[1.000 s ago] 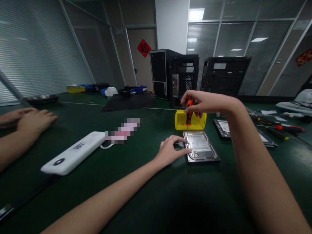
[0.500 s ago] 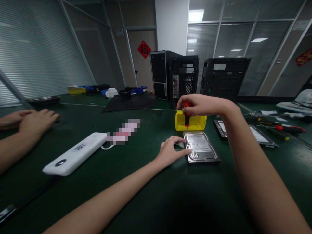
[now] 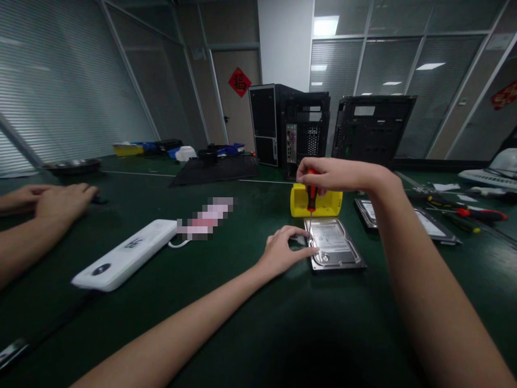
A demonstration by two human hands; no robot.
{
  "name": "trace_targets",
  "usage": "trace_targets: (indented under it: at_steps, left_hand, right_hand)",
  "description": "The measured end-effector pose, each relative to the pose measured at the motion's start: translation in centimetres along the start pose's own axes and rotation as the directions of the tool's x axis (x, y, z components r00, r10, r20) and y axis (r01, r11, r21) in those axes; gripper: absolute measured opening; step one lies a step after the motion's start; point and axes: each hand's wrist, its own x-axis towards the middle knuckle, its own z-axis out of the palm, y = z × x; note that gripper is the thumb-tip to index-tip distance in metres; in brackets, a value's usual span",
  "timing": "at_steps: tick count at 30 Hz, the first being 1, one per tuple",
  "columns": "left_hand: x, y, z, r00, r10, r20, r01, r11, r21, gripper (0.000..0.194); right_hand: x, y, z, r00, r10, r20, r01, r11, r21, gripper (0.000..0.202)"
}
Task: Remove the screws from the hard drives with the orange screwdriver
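Note:
A silver hard drive (image 3: 333, 243) lies label side up on the green table. My left hand (image 3: 283, 249) steadies its left edge, with the thumb on the top face and the index finger bent near the screwdriver's tip. My right hand (image 3: 319, 175) grips a red and black screwdriver (image 3: 311, 199) from above, its fingers wrapped round the handle. The shaft points down and its tip meets the left side of the drive; the screw there is too small to see. Just behind the drive sits a yellow plastic bin (image 3: 331, 205).
A second hard drive (image 3: 438, 229) lies at the right, beside red-handled pliers (image 3: 484, 214). Two black computer cases (image 3: 262, 124) stand at the back. A white power strip (image 3: 129, 253) is on the left. Another person's hands (image 3: 60, 202) rest at the far left.
My right hand has shifted slightly to the right, and the screwdriver's handle has moved and turned a little with it. My left hand and the hard drive stay in place.

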Motion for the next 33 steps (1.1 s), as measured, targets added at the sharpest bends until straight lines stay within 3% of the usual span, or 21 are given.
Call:
trace_targets:
  at_steps: [9,15,18,22,28,33]
  left_hand:
    - [0.0,0.0,0.0,1.0,0.007,0.005,-0.007,1.0,-0.012,0.05]
    - [-0.1,0.1,-0.1,1.0,-0.012,0.008,0.012,1.0,-0.004,0.052]
    - [-0.1,0.1,-0.1,1.0,-0.012,0.006,0.012,1.0,-0.002,0.051]
    - [-0.1,0.1,-0.1,1.0,-0.005,0.001,0.005,1.0,-0.003,0.049]
    - [-0.1,0.0,0.0,1.0,0.005,-0.002,-0.005,1.0,-0.015,0.048]
    - [0.0,0.0,-0.1,1.0,0.005,-0.004,-0.005,1.0,-0.017,0.049]
  right_hand:
    - [0.4,0.3,0.6,0.997,-0.067,0.05,0.061,0.992,0.108,0.02]
    - [0.5,0.5,0.5,1.0,0.005,0.02,-0.006,0.998,0.059,0.022]
    - [0.4,0.7,0.4,0.999,-0.031,0.012,0.03,0.997,0.067,0.02]
    - [0.0,0.9,0.2,0.998,-0.069,-0.005,0.069,0.997,0.03,0.031]
    - [0.1,0.9,0.1,0.998,-0.062,0.018,0.061,0.997,0.038,0.026]
    - [0.4,0.5,0.2,0.998,-0.05,-0.045,0.05,0.999,0.0,0.029]
